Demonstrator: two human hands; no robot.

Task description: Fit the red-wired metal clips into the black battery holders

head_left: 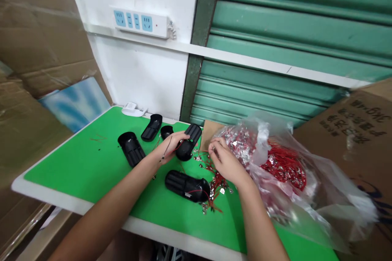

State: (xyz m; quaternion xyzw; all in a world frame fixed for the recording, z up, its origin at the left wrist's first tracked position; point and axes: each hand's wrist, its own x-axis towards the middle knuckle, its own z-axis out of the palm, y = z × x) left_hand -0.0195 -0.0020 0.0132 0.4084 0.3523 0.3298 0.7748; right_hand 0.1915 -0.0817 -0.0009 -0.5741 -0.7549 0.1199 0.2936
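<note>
My left hand (172, 143) grips a black plastic housing (192, 133) with molded slots, tilted above the green table. A thin red wire runs by its fingers. My right hand (225, 159) is to the right of that housing, fingers curled together near a red wire; what its fingertips pinch, if anything, is too small to make out. Below the hands lies another black housing (186, 185) with a red wire across it. Between it and my right hand spreads a loose pile of red wires with small metal contacts (218, 181).
More black housings (131, 149) lie at the left on the green tabletop (76, 167). A clear plastic bag of red wires (284, 165) sits at the right, beside a cardboard box (352, 130). Behind are a power strip (141, 22) and a green shutter (275, 28). Cardboard (39, 28) stands left.
</note>
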